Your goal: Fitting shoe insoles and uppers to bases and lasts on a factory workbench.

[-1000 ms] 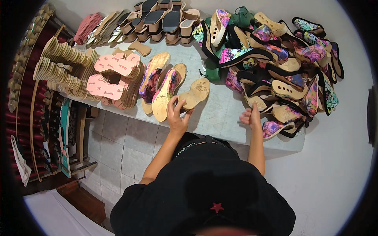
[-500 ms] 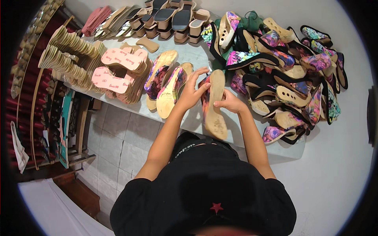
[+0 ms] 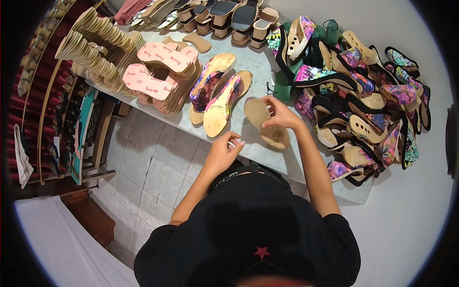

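My right hand (image 3: 281,116) grips a wedge shoe (image 3: 258,115) over the pale table (image 3: 289,164). Its tan sole is turned up toward me, and the hand hides part of the middle. My left hand (image 3: 224,152) is at the table's front edge, holding nothing, its fingers loosely bent and thumb apart. Beyond the left hand lies a pair of floral wedge shoes, the nearer shoe (image 3: 217,115) and the farther shoe (image 3: 220,64), both sole up. To my right is a large pile of floral wedge shoes (image 3: 363,124), many with black trim.
Left of the pair stand stacks of pink-topped insoles (image 3: 148,82) and pale sole pieces (image 3: 86,60). Black-topped block-heel soles (image 3: 245,18) line the back, with a loose tan insole (image 3: 197,43) in front. A rack (image 3: 91,138) stands left of the table.
My left hand has let go of the shoe and drawn back toward the table edge. The shoe, now in my right hand alone, has turned and tilted. The view has shifted slightly.
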{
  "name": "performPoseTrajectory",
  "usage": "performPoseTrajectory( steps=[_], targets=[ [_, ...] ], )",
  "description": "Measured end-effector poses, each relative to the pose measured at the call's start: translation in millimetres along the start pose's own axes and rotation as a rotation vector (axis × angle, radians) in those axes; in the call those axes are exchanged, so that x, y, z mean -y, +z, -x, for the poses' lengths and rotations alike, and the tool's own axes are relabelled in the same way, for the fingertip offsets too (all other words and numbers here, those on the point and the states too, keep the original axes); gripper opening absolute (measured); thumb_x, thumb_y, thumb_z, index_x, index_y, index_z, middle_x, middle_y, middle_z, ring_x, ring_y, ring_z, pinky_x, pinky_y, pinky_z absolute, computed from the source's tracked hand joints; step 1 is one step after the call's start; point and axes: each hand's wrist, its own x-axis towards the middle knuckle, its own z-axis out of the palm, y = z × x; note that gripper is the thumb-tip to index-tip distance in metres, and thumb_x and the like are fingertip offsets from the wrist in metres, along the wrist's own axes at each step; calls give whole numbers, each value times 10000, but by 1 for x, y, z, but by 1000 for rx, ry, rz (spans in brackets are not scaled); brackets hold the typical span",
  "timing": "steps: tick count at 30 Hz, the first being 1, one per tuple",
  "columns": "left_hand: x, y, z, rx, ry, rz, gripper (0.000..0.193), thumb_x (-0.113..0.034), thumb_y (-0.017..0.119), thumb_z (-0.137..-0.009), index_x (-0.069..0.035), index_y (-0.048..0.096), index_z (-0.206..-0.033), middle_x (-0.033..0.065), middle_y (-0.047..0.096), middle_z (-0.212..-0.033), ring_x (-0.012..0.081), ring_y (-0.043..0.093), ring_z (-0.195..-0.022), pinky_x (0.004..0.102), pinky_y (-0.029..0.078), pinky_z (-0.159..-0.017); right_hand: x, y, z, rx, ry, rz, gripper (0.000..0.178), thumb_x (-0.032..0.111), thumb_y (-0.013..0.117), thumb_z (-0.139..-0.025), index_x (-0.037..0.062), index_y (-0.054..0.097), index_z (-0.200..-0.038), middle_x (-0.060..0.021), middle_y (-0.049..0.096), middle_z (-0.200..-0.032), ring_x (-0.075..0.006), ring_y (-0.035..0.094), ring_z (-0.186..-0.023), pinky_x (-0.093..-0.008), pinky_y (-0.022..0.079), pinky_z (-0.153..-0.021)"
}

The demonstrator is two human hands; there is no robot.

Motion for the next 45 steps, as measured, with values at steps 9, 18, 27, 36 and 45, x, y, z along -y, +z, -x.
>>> performPoseTrajectory(
  steps=[9,18,27,36,45],
  targets=[
    [30,-3,11,273,-235,-180,865,-435,705,-686,36,309,-1293,220,615,-889,329,614,-834,370,464,-755,33,50,-42,577,-41,964,559,51,695,-515,254,666,-1035,-12,671,-938,-222,602,-935,-530,204,-1049],
    [59,21,-5,-9,-184,-209,720,-350,714,-697,26,369,-1205,288,575,-1030,386,573,-974,407,440,-838,7,45,-18,-69,-214,960,456,112,716,-595,141,628,-1042,-123,489,-1229,-282,375,-1218,-489,281,-1012],
    [51,42,-12,-125,-132,4,597,-240,679,-767,70,387,-1185,218,626,-938,278,643,-840,344,491,-730,-82,53,-24,-507,289,131,622,197,622,-789,-29,272,-1251,-203,607,-847,-255,604,-493,-338,506,-414],
    [72,49,-18,-159,-19,88,590,-179,654,-785,53,354,-1237,204,616,-984,262,638,-861,337,489,-752,-58,50,-38,-547,428,-278,552,28,537,-816,27,200,-1253,-230,593,-875,-257,630,-519,-356,555,-431],
    [78,48,-15,-104,-46,146,610,-176,654,-778,31,339,-1258,195,614,-986,250,625,-853,332,482,-757,-74,47,-45,-558,363,-136,704,8,535,-794,149,160,-1373,-227,576,-1054,-297,651,-603,-369,572,-479]
  ],
)
